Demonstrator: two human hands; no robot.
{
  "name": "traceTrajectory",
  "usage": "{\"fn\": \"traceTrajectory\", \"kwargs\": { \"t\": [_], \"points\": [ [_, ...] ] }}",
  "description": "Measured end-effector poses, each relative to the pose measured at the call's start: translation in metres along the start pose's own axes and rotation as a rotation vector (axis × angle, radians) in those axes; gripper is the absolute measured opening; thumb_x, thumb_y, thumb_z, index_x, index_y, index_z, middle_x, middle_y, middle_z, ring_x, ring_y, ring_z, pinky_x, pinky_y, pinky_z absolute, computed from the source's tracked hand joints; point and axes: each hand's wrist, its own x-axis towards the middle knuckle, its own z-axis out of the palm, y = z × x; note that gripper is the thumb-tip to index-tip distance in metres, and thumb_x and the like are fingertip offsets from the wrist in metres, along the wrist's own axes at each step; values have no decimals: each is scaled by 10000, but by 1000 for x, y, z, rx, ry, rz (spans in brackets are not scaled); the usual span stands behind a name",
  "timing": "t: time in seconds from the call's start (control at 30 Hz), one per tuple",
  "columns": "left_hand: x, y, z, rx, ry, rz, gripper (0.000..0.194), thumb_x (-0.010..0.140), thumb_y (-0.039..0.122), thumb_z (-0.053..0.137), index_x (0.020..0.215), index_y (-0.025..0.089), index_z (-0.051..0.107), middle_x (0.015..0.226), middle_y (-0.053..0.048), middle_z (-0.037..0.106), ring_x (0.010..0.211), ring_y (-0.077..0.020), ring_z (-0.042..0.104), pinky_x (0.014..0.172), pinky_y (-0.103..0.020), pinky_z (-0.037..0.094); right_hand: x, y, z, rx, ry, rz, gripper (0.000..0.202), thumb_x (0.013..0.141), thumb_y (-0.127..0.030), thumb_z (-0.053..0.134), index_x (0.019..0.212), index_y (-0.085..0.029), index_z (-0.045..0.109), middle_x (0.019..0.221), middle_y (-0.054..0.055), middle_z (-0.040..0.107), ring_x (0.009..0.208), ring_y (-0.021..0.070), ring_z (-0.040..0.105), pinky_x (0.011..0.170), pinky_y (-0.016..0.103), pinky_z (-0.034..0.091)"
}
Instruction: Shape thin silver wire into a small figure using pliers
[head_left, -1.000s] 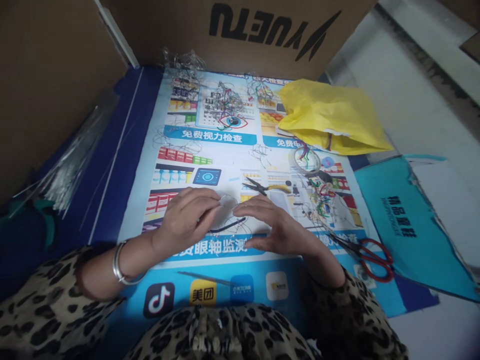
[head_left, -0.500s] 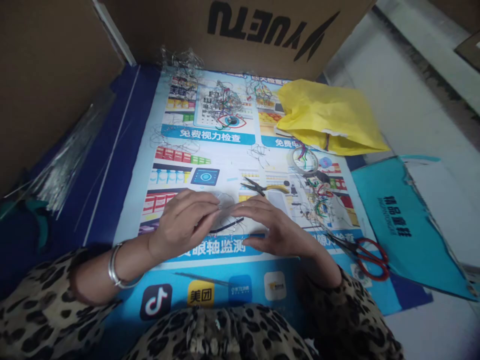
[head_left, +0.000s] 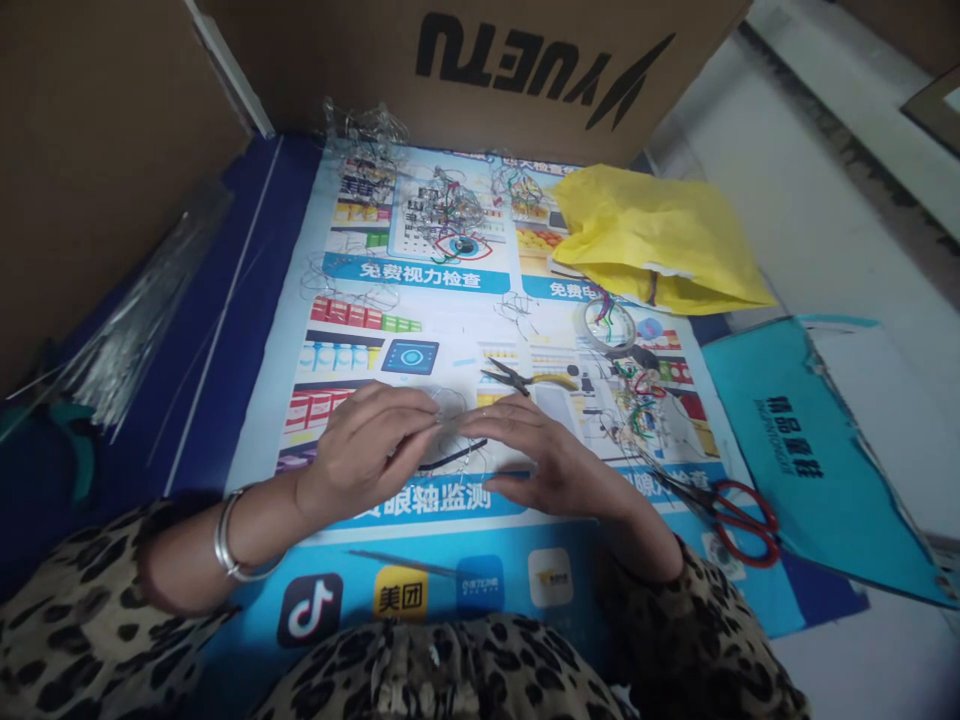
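Note:
My left hand (head_left: 371,440) is closed in a pinch on a tangle of fine silvery wire (head_left: 454,405) above the printed sheet. My right hand (head_left: 536,455) faces it with fingers stretched out and the thumb apart below; its fingertips touch or nearly touch the wire. Just under the fingers shows a dark strip with thin wire loops (head_left: 457,458). Pliers (head_left: 529,380) with a yellow handle lie beyond my right hand. Scissors (head_left: 746,522) with red handles rest to the right of my right forearm.
A yellow bag (head_left: 660,235) and a teal bag (head_left: 795,430) lie at the right. Near them sit a roll of tape (head_left: 609,325) and coloured wires (head_left: 641,400). Wire tangles (head_left: 450,205) lie farther back. Straight wires (head_left: 142,320) bundle at left. Cardboard (head_left: 525,100) stands behind.
Both hands stay in nearly the same place, with only a slight shift of the right fingers. The whole view has tilted a little.

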Motion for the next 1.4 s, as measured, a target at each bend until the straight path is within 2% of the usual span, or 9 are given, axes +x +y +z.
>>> {"fn": "traceTrajectory", "kwargs": {
  "t": [0.3,0.67,0.83,1.1,1.4],
  "points": [
    [0,0,1,1,9,-11,88,789,93,586,862,143,586,839,-69,673,780,-162,646,674,-292,532,2,-4,-2,3,11,-23,534,788,-196,623,1287,-225,435,1258,89,551,1177,183,475,1004,391,327],
    [-1,-1,3,13,25,-82,50,794,119,592,832,151,599,837,-53,670,781,-150,646,686,-270,533,1,-2,1,-15,50,-46,560,781,-216,644,1295,-232,424,1244,80,560,1170,181,481,997,395,341],
    [-2,-1,3,-7,30,-81,58,785,105,604,831,140,602,843,-60,666,789,-145,639,706,-267,532,3,-2,1,-28,74,-53,526,785,-285,660,1265,-220,454,1213,86,585,1145,176,502,988,386,353],
    [-3,-2,5,-37,34,-115,61,796,105,593,842,143,607,857,-63,664,800,-144,635,709,-267,529,4,1,12,-38,130,-74,389,793,-335,650,1146,-211,544,1068,65,642,1030,175,555,960,382,379],
    [-4,-3,6,-39,19,-114,59,806,123,587,849,157,610,869,-58,666,816,-145,639,716,-263,537,6,2,16,-22,190,-102,359,764,-359,676,1070,-198,581,941,58,651,934,173,568,876,352,431]
  ]
}}
